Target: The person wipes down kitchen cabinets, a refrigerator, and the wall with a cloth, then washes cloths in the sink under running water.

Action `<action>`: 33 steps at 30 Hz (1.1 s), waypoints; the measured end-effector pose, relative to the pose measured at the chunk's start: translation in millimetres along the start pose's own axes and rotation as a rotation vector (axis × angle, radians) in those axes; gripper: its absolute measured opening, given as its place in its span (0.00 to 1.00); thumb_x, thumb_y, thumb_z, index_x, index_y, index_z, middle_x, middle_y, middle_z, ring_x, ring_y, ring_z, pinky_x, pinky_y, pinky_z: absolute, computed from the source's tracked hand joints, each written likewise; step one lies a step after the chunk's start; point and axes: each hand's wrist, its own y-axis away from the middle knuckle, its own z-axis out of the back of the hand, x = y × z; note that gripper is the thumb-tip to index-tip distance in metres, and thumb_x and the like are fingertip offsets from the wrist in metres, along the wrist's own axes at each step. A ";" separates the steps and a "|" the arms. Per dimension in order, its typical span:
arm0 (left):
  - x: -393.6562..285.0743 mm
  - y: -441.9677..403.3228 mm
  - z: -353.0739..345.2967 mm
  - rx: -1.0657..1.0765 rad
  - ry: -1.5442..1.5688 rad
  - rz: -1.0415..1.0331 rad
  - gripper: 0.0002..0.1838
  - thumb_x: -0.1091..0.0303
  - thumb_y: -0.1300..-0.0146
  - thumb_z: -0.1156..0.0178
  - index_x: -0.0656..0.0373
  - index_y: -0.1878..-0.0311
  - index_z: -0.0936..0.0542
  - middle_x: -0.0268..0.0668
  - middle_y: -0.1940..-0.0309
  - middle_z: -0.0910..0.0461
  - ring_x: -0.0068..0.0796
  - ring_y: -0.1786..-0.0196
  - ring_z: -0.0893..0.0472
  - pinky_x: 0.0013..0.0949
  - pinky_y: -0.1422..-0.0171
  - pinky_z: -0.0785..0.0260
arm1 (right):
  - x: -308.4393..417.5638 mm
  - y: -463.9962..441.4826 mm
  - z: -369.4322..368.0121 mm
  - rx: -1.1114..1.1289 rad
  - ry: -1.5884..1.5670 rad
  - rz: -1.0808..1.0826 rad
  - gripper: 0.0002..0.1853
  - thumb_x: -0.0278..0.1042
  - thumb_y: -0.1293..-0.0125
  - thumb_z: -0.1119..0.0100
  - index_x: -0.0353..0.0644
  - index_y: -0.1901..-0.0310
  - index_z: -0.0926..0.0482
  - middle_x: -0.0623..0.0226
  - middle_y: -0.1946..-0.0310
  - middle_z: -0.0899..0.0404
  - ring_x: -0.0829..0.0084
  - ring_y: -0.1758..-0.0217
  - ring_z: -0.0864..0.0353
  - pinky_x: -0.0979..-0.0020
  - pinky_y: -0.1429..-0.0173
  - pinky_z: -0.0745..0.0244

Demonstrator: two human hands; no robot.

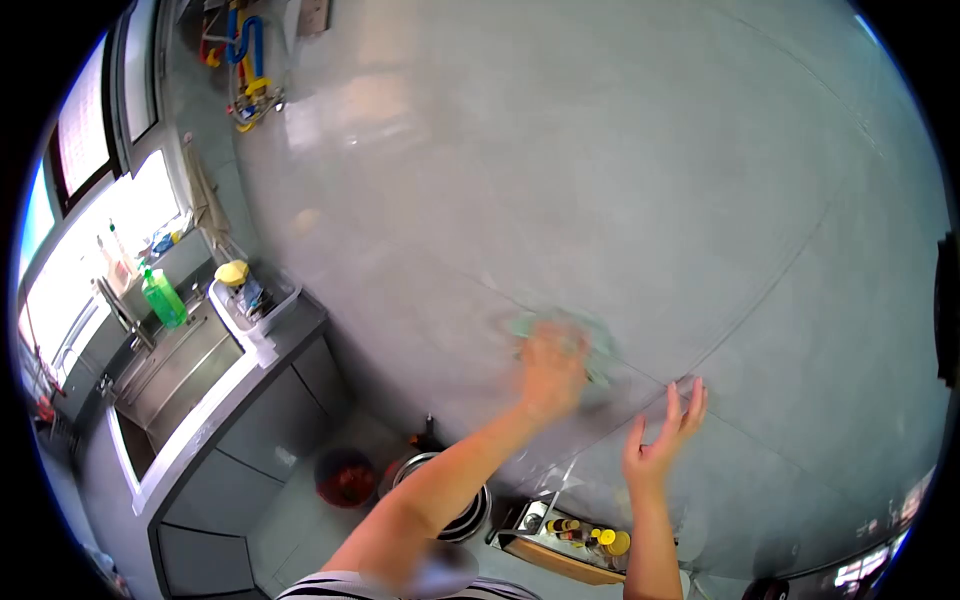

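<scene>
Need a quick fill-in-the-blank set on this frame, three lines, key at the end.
1. The cloth against the wall is under the person's ____ hand.
2. The right hand, fingers spread, is holding ____.
3. The bottle beside the sink is coloured ____.

Missing words: left; nothing; green.

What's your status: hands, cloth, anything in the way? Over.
Left hand on pale green cloth, against gray wall. Right hand open nearby, wall contact unclear. Yellow-topped containers below, apart from cloth.
</scene>
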 end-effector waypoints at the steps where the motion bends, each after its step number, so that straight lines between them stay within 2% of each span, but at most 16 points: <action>1: -1.4 7.8 10.0 0.269 -0.047 -0.278 0.33 0.68 0.40 0.45 0.35 0.30 0.32 0.37 0.30 0.35 0.51 0.30 0.34 0.56 0.31 0.40 | 6.6 -2.5 -7.5 -0.014 0.015 0.032 0.32 0.24 0.42 0.44 0.39 0.33 0.35 0.41 0.27 0.50 0.40 0.24 0.51 0.44 0.25 0.54; 3: 36.9 -10.5 21.3 0.146 -0.191 -0.684 0.30 0.67 0.42 0.44 0.35 0.34 0.28 0.36 0.31 0.33 0.46 0.32 0.32 0.55 0.33 0.38 | 14.3 -8.0 -21.6 -0.040 -0.018 0.073 0.31 0.24 0.42 0.44 0.39 0.34 0.33 0.41 0.27 0.49 0.40 0.24 0.50 0.44 0.25 0.53; 5: 67.4 -56.4 64.9 0.448 -0.349 -0.601 0.31 0.66 0.40 0.44 0.37 0.31 0.31 0.35 0.29 0.36 0.44 0.30 0.34 0.55 0.31 0.40 | 18.0 -9.1 -33.5 -0.052 -0.108 0.082 0.29 0.24 0.42 0.44 0.39 0.36 0.32 0.41 0.27 0.48 0.40 0.25 0.50 0.43 0.25 0.53; 6: 73.4 -79.1 100.7 0.793 -0.412 -0.285 0.34 0.65 0.38 0.45 0.39 0.27 0.36 0.35 0.26 0.40 0.44 0.27 0.37 0.55 0.28 0.43 | 21.7 -9.0 -38.4 -0.038 -0.122 0.103 0.29 0.24 0.42 0.44 0.39 0.36 0.31 0.41 0.27 0.48 0.40 0.25 0.50 0.43 0.25 0.53; 8: 155.8 -72.0 92.3 0.243 -0.293 0.161 0.34 0.66 0.36 0.47 0.53 0.26 0.40 0.46 0.26 0.42 0.52 0.25 0.42 0.54 0.23 0.51 | 28.5 -11.5 -48.2 -0.019 -0.132 0.141 0.28 0.23 0.42 0.44 0.38 0.37 0.30 0.41 0.28 0.47 0.40 0.25 0.49 0.43 0.26 0.52; 10: 237.5 -68.5 68.1 -0.360 0.166 0.529 0.35 0.67 0.36 0.47 0.68 0.27 0.43 0.57 0.26 0.46 0.59 0.23 0.49 0.56 0.21 0.59 | 42.7 -14.0 -61.2 0.037 -0.178 0.108 0.28 0.23 0.42 0.44 0.39 0.37 0.29 0.41 0.28 0.47 0.40 0.25 0.49 0.43 0.26 0.52; 13: 219.2 -59.6 39.2 -0.427 0.009 0.614 0.39 0.65 0.39 0.42 0.71 0.27 0.43 0.62 0.26 0.51 0.61 0.22 0.54 0.58 0.21 0.61 | 68.3 -22.4 -92.1 0.048 -0.234 0.127 0.27 0.22 0.42 0.44 0.39 0.38 0.28 0.41 0.28 0.46 0.40 0.26 0.48 0.43 0.26 0.51; 15: 154.2 -62.5 74.9 -0.084 -0.089 0.470 0.40 0.66 0.42 0.37 0.66 0.28 0.40 0.61 0.25 0.51 0.63 0.24 0.51 0.53 0.20 0.58 | 89.1 -31.3 -121.1 0.053 -0.261 0.172 0.26 0.22 0.43 0.44 0.40 0.39 0.27 0.41 0.29 0.45 0.40 0.27 0.47 0.43 0.27 0.50; 17: 160.9 -53.0 93.7 0.011 -0.031 0.090 0.42 0.68 0.44 0.36 0.68 0.27 0.43 0.58 0.25 0.52 0.62 0.23 0.52 0.53 0.20 0.59 | 105.6 -41.9 -146.8 0.092 -0.255 0.239 0.25 0.22 0.43 0.44 0.40 0.41 0.26 0.41 0.29 0.44 0.40 0.27 0.46 0.43 0.27 0.49; 20: 254.7 -67.4 99.8 0.005 -0.083 0.119 0.41 0.71 0.42 0.40 0.66 0.26 0.45 0.58 0.24 0.53 0.63 0.23 0.52 0.57 0.21 0.59 | 132.5 -55.8 -183.5 0.110 -0.265 0.287 0.25 0.21 0.44 0.44 0.41 0.41 0.25 0.41 0.30 0.43 0.39 0.28 0.44 0.43 0.28 0.48; 22: 337.1 -78.7 97.5 -0.352 0.031 0.328 0.38 0.73 0.40 0.44 0.69 0.27 0.46 0.59 0.24 0.53 0.64 0.24 0.51 0.55 0.21 0.59 | 147.8 -56.6 -207.2 0.137 -0.280 0.272 0.24 0.22 0.44 0.43 0.41 0.43 0.23 0.42 0.30 0.42 0.40 0.29 0.44 0.44 0.28 0.47; 25: 401.6 -67.5 108.3 -0.358 -0.024 0.296 0.35 0.72 0.37 0.46 0.73 0.28 0.45 0.62 0.25 0.54 0.64 0.24 0.51 0.54 0.20 0.59 | 167.7 -51.7 -242.1 0.205 -0.293 0.269 0.22 0.21 0.44 0.43 0.41 0.46 0.21 0.42 0.31 0.41 0.43 0.29 0.42 0.47 0.29 0.45; 28: 397.5 -34.0 90.7 -0.305 0.089 0.476 0.35 0.72 0.37 0.47 0.75 0.29 0.46 0.63 0.25 0.56 0.67 0.24 0.52 0.57 0.21 0.60 | 197.8 -41.4 -268.3 0.341 -0.365 0.253 0.20 0.20 0.44 0.44 0.42 0.48 0.19 0.44 0.32 0.37 0.47 0.33 0.36 0.51 0.33 0.39; 30: 389.0 18.5 70.8 -0.168 -0.029 0.398 0.37 0.71 0.38 0.47 0.72 0.27 0.46 0.62 0.24 0.57 0.68 0.24 0.53 0.59 0.22 0.60 | 212.9 -41.9 -285.3 0.390 -0.424 0.237 0.19 0.18 0.44 0.44 0.41 0.50 0.18 0.46 0.33 0.35 0.50 0.35 0.32 0.56 0.38 0.34; 33: 343.6 -7.5 121.0 0.001 0.189 0.344 0.39 0.72 0.40 0.47 0.66 0.25 0.47 0.61 0.24 0.57 0.69 0.24 0.53 0.61 0.23 0.59 | 230.4 -40.4 -313.0 0.404 -0.478 0.197 0.18 0.16 0.44 0.45 0.40 0.51 0.18 0.48 0.34 0.33 0.56 0.40 0.28 0.64 0.47 0.29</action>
